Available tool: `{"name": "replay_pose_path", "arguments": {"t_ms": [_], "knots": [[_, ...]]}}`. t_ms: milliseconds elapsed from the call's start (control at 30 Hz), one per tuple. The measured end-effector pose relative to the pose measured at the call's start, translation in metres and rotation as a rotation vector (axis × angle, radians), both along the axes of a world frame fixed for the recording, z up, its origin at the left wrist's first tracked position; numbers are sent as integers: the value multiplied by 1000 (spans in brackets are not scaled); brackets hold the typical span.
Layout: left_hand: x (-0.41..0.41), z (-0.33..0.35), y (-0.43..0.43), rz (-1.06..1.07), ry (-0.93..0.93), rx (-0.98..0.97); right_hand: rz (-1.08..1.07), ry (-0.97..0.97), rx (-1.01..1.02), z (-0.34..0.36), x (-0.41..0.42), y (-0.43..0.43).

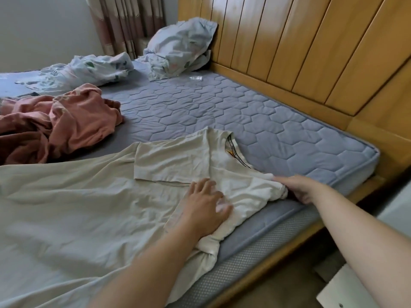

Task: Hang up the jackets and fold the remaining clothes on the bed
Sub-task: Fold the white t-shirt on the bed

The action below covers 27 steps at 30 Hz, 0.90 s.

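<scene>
**A:** Head view. What do we count?

**B:** We count two hands, a left hand (204, 205) and a right hand (300, 187). There is one shirt (89, 196), one pillow (180, 45) and one crumpled sheet (89, 70). There is also one pink heap (73, 121), though we cannot tell how many pieces are in it. All lie on one mattress (278, 130), set against one headboard (311, 41).

**A:** How do the fingers stand?

**B:** On the left hand we see the fingers straight and spread apart, palm down, pressing flat on the shirt's chest just below the folded sleeve. It grips nothing. On the right hand we see one finger lying straight along the bunched near sleeve, touching it. Its other fingers are hidden, so we cannot tell whether they pinch the cloth or only rest against it.

**A:** And the shirt?

**B:** We note a cream, short-sleeved shirt, creased throughout. It is spread across the near part of the mattress, neck toward the headboard and hem running out of frame at the left. The far sleeve lies folded inward over the chest. The neck shows a dark-lettered band and a yellow label. The near sleeve is bunched at the mattress edge, by the right hand. The pink heap lies just beside the shirt's far edge. The pillow leans on the headboard at the far corner, with the sheet near it.
</scene>
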<state>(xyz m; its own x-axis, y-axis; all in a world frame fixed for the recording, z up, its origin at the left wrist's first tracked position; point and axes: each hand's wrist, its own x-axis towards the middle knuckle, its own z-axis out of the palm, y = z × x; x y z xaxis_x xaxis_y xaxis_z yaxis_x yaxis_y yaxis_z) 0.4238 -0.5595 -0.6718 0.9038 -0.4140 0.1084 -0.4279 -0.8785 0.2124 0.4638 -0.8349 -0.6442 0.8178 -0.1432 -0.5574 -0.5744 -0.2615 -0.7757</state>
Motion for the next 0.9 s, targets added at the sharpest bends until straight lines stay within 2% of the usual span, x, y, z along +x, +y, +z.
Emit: {"name": "replay_pose_path", "arguments": {"t_ms": [67, 167, 233, 333, 367, 400, 433, 500, 567, 633, 700, 767, 800, 833, 900], "knots": [[-9, 6, -19, -88, 31, -11, -53, -105, 55, -11, -4, -5], [-19, 19, -42, -165, 144, 86, -236, -280, 167, -29, -10, -8], [-21, 29, -50, -185, 183, 77, -305, -381, 34, -36, -16, -6], [-21, 43, -53, -196, 270, -131, -355, -473, -244, -28, -28, 6], [-20, 44, -50, -216, 301, -151, -394, -507, -300, -22, -30, 10], [-21, 42, -45, -253, 326, -89, -430, -523, -337, -16, -31, 13], [-23, 37, -40, -284, 355, 34, -437, -497, -367, -10, -32, 13], [-31, 23, -33, -287, 390, 236, -322, -292, -404, 5, -34, 15], [-37, 13, -32, -252, 368, 258, -125, -48, -353, 13, -37, 14], [-41, 16, -35, -231, 362, 254, 21, 94, -269, 18, -38, 9], [-44, 26, -37, -227, 372, 304, -11, 92, -85, 24, -38, 5], [-48, 36, -38, -224, 344, 369, -188, -54, 106, 30, -36, 2], [-49, 41, -38, -228, 330, 370, -266, -153, 84, 29, -35, 1], [-51, 45, -36, -244, 324, 347, -309, -221, -26, 27, -35, 1], [-55, 51, -31, -303, 363, 281, -330, -244, -248, 15, -38, 4]]}}
